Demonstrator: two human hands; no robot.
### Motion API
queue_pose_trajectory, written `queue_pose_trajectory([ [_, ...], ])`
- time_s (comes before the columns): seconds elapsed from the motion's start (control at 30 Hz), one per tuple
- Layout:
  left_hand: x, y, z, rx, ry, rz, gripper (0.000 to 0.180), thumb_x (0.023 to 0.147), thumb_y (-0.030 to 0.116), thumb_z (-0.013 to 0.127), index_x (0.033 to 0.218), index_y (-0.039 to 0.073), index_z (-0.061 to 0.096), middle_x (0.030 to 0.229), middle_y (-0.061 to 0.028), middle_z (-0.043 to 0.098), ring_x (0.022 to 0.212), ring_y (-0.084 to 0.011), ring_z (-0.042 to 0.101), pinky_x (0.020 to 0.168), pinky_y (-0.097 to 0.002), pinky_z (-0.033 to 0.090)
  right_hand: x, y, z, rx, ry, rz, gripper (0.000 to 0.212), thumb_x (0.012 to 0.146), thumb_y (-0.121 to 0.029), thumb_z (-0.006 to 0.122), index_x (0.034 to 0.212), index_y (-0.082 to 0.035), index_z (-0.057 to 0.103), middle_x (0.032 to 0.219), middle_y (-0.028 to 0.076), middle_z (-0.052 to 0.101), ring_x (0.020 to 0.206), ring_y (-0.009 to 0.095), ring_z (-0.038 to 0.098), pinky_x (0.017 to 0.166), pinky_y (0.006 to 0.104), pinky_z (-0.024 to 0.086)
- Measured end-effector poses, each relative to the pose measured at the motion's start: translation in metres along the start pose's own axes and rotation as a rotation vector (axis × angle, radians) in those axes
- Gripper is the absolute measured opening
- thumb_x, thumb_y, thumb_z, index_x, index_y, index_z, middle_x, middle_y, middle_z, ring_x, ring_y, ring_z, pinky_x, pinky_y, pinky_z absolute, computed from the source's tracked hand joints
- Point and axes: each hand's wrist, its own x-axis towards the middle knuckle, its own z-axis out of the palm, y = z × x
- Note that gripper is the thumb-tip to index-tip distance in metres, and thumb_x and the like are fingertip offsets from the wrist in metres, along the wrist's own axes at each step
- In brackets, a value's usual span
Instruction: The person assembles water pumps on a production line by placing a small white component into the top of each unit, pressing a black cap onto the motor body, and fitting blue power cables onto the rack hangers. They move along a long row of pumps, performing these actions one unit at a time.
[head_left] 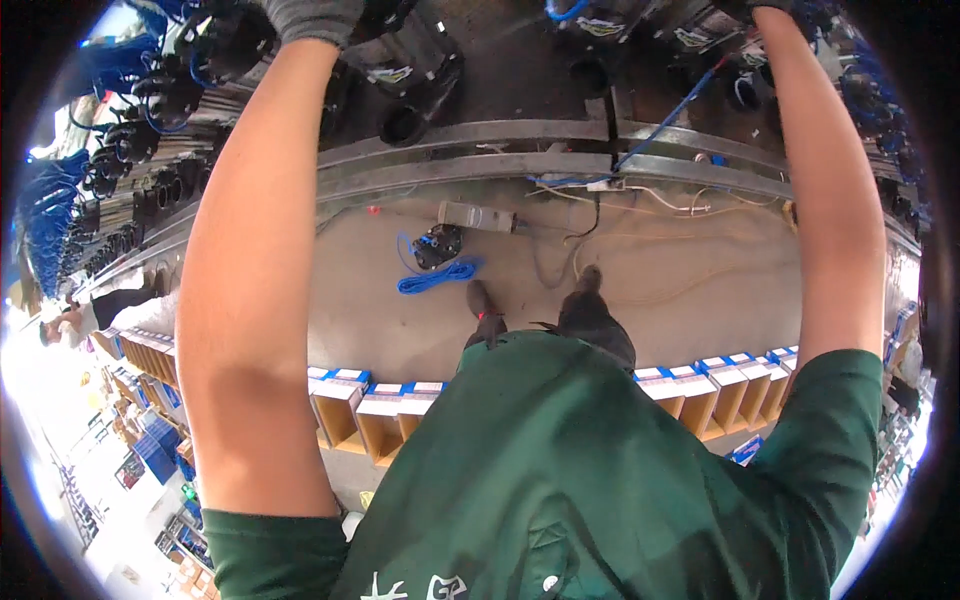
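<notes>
Head camera view: a dark equipment unit [430, 75] is seen near the upper edge, just beside the left hand [315, 14], which is covered by a grey glove. Its fingers are cut off by the picture's edge, so how far they are opened, and whether anything is gripped, cannot be told. The right hand [768, 4], in a dark glove, is barely shown at the same edge, above a black cylinder [747, 93]; its fingers are hidden too, and neither spread nor hold can be told. Below the units, two metal rails [480, 166] are crossed by a slanting blue cable [668, 118]. On the floor [700, 300] beyond them, a grey box [478, 216], a black object [437, 246] and a blue cable coil [437, 277] are seen close together. Two shoes [480, 297] are planted nearby. Cardboard bins [700, 395] are lined up on both sides of the green shirt [560, 450].
</notes>
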Motion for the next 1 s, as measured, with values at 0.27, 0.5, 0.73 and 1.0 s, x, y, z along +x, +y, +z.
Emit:
queue_pose_trajectory([
  [0.27, -0.005, -0.008, -0.002, 0.243, -0.083, -0.150, 0.039, 0.099, 0.040, 0.049, 0.093, 0.008, 0.070, 0.097, -0.0165, 0.071, 0.091, -0.0387, 0.066, 0.080, -0.0471, 0.052, 0.013, 0.020, -0.014, 0.071, 0.016, -0.032, 0.027, 0.090, -0.034, 0.061, 0.098, -0.008, 0.064, 0.085, 0.016, 0.068, 0.083, 0.039, 0.066, 0.073, 0.0493, 0.053],
  [0.5, -0.002, 0.004, -0.007, 0.224, -0.138, -0.193, 0.033, 0.096, 0.034, 0.052, 0.091, 0.006, 0.069, 0.089, -0.0206, 0.069, 0.085, -0.0419, 0.066, 0.078, -0.0518, 0.050, 0.004, 0.048, -0.011, 0.059, -0.036, -0.044, 0.028, 0.090, -0.035, 0.061, 0.098, -0.008, 0.064, 0.084, 0.017, 0.068, 0.082, 0.040, 0.066, 0.073, 0.0504, 0.053],
  [0.73, 0.005, 0.028, -0.007, 0.061, 0.017, -0.113, 0.024, 0.092, 0.026, 0.059, 0.084, 0.005, 0.067, 0.086, -0.0187, 0.066, 0.083, -0.0399, 0.063, 0.076, -0.0484, 0.049, 0.012, 0.057, -0.001, 0.028, -0.019, -0.053, 0.029, 0.090, -0.037, 0.062, 0.098, -0.009, 0.064, 0.083, 0.017, 0.068, 0.082, 0.042, 0.066, 0.073, 0.0516, 0.053],
  [1.0, -0.005, 0.020, -0.024, 0.020, 0.078, -0.053, 0.013, 0.089, 0.021, 0.065, 0.091, 0.008, 0.069, 0.090, -0.0150, 0.067, 0.085, -0.0359, 0.062, 0.074, -0.0476, 0.047, 0.012, 0.054, 0.011, -0.027, 0.025, -0.068, 0.029, 0.090, -0.035, 0.061, 0.098, -0.007, 0.065, 0.089, 0.017, 0.068, 0.085, 0.040, 0.066, 0.077, 0.0494, 0.052],
])
